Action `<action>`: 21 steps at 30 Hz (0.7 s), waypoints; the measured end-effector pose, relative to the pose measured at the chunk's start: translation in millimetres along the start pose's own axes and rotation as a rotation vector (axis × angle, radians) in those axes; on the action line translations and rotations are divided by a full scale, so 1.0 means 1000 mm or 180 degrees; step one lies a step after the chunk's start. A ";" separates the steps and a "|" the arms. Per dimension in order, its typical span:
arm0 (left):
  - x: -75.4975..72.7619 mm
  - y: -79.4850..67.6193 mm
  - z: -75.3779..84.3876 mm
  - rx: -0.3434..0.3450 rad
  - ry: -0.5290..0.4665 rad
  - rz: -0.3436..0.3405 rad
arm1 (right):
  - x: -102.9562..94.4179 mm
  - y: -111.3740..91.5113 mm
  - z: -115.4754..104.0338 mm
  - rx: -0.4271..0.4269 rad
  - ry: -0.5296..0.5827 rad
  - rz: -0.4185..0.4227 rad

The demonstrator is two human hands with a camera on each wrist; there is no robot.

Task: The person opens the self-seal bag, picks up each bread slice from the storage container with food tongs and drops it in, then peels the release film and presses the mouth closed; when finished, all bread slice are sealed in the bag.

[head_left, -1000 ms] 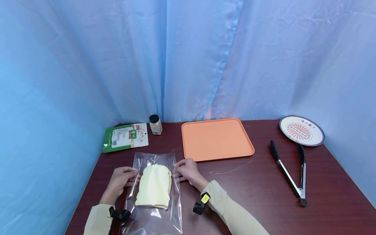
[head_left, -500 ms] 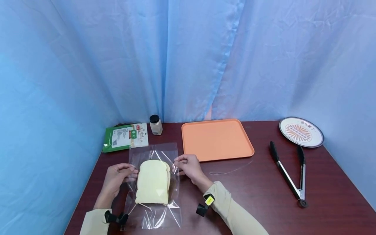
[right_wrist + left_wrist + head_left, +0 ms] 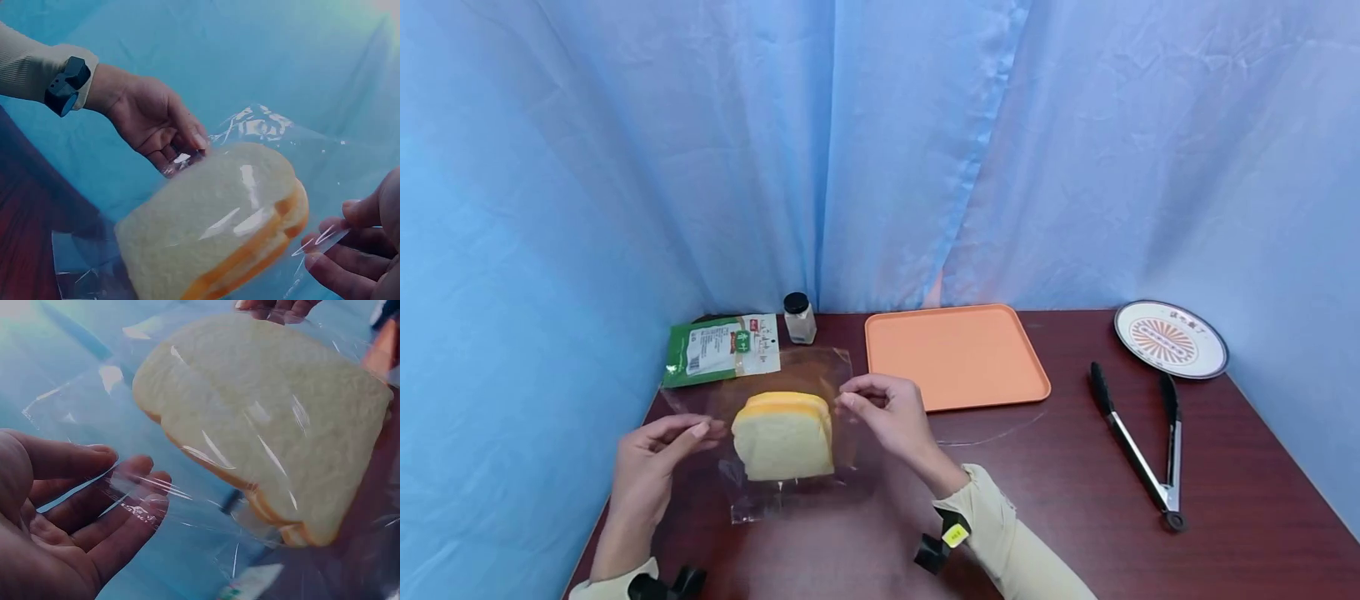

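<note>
Two bread slices, pale with orange-brown crusts, lie stacked inside a clear plastic bag. Both hands hold the bag up, tilted above the table. On its left side, my left hand pinches the film between thumb and fingers; the left wrist view shows the film running across those fingers. At the opposite side my right hand pinches the bag's edge, as the right wrist view also shows. The bread touches neither hand directly.
Behind the bag lie a green and white packet and a black-capped jar. An orange tray is at the back middle. Tongs and a white patterned plate are on the right. A thin clear strip lies before the tray.
The bag with the bread has been raised off the table and tilted, so the top crusts now show. My left hand has moved left and my right hand slightly up.
</note>
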State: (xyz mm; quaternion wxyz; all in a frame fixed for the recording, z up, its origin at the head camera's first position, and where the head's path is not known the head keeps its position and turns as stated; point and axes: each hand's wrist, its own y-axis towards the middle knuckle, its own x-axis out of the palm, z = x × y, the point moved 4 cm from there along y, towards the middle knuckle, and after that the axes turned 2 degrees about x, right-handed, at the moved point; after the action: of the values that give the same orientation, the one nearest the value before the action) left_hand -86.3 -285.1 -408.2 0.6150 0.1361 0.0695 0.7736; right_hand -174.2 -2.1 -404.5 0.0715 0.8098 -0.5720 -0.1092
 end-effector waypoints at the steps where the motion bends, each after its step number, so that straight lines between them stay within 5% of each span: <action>1: 0.000 -0.003 0.004 0.0110 -0.0076 -0.0004 | -0.001 -0.002 -0.006 -0.0123 -0.0055 0.0002; 5: 0.003 -0.015 0.008 0.0171 0.0031 0.0037 | -0.003 -0.009 -0.017 -0.0432 -0.0343 0.0022; 10: 0.005 -0.029 0.004 -0.0135 0.0480 0.0434 | -0.003 -0.016 -0.017 -0.0760 -0.0676 0.0100; 13: 0.006 -0.034 0.004 -0.0109 0.0397 0.0714 | -0.004 -0.020 -0.020 -0.1006 -0.0690 0.0203; 21: 0.018 -0.036 0.003 0.0594 -0.0119 0.0642 | -0.009 -0.022 -0.014 -0.0940 -0.0457 0.0267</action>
State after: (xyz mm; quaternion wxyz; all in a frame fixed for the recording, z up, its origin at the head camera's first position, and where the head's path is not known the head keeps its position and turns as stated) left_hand -55.1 -259.6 -413.4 0.5199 0.2133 0.1157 0.8190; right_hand -153.9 13.9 -395.6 0.1532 0.7560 -0.5867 -0.2466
